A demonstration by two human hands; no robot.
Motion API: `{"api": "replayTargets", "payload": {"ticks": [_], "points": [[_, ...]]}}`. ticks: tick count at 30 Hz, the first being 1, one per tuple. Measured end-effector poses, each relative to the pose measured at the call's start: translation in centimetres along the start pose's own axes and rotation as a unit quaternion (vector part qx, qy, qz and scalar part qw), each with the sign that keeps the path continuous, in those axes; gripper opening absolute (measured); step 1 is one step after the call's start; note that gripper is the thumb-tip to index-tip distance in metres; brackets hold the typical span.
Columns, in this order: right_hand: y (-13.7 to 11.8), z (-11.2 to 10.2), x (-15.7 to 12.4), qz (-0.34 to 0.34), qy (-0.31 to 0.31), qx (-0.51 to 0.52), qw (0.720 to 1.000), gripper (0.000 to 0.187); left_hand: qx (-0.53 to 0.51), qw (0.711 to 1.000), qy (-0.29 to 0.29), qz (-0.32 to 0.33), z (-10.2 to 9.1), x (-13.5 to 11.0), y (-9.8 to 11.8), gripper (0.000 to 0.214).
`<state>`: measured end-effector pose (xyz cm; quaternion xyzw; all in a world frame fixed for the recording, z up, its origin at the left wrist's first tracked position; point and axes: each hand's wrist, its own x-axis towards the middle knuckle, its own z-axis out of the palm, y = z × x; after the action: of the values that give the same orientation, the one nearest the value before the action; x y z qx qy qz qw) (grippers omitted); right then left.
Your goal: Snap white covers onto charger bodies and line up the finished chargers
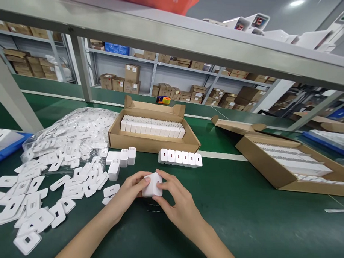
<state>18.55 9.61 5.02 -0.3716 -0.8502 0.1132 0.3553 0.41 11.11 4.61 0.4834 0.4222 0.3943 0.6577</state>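
Observation:
Between both hands, above the green mat, is a white USB charger. My left hand grips its left side, thumb on top. The fingers and thumb of my right hand close on its right side, near a small dark slot. Just beyond stands a row of several white chargers with their USB ports showing. A few more chargers with prongs stand left of my hands. Loose white cover plates with rectangular cutouts lie scattered on the left.
An open cardboard box holding a row of chargers sits behind. Another open box with packed rows is tilted at right. A clear plastic bag spills white plates. A metal shelf beam crosses overhead; a tape measure lies farther back.

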Motion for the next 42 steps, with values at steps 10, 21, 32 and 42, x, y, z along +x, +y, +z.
{"api": "replayTargets", "payload": {"ticks": [10, 21, 32, 42], "points": [[3.8, 1.9, 0.8, -0.078, -0.047, -0.190, 0.978, 0.014, 0.201, 0.976, 0.073, 0.038, 0.1, 0.6, -0.7, 0.029], [6.6, 2.7, 5.5, -0.087, -0.074, -0.309, 0.944, 0.012, 0.250, 0.963, 0.086, 0.050, -0.3, 0.6, -0.4, 0.029], [7.8, 2.9, 6.3, -0.048, -0.064, -0.346, 0.935, 0.018, 0.301, 0.950, 0.055, 0.058, 0.2, 0.0, -0.1, 0.023], [8.0, 3.1, 6.2, -0.034, -0.055, -0.334, 0.940, 0.017, 0.381, 0.921, 0.004, 0.079, 0.3, -0.3, -0.6, 0.022]]}}
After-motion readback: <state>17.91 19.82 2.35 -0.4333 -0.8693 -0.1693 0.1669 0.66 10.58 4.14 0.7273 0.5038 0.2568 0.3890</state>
